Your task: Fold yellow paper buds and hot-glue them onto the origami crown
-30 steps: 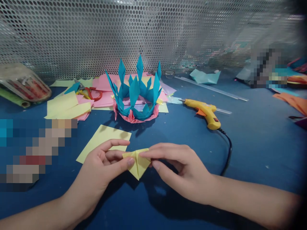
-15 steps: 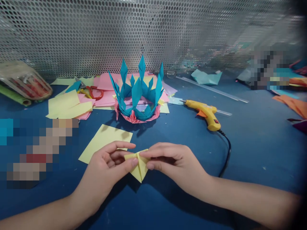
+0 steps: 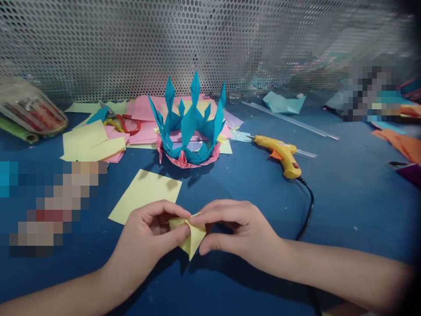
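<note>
A small folded yellow paper piece [image 3: 191, 240] is held low over the blue table [image 3: 345, 206], its point facing down toward me. My left hand [image 3: 149, 239] pinches its left side between thumb and fingers. My right hand [image 3: 235, 230] pinches its top right edge, fingers curled over it. A flat yellow paper square [image 3: 144, 193] lies on the table just behind my left hand. Further back stands a teal origami crown [image 3: 189, 125] on a pink paper base.
A yellow glue gun [image 3: 281, 153] with a black cord lies right of the crown. Loose yellow and pink sheets [image 3: 92, 145] and red-handled scissors [image 3: 130, 127] lie at the back left. A perforated metal screen [image 3: 210, 44] closes the back. Orange paper [image 3: 403, 142] sits far right.
Both hands have closed in tighter on the yellow piece, and it looks more folded together. The view has shifted slightly.
</note>
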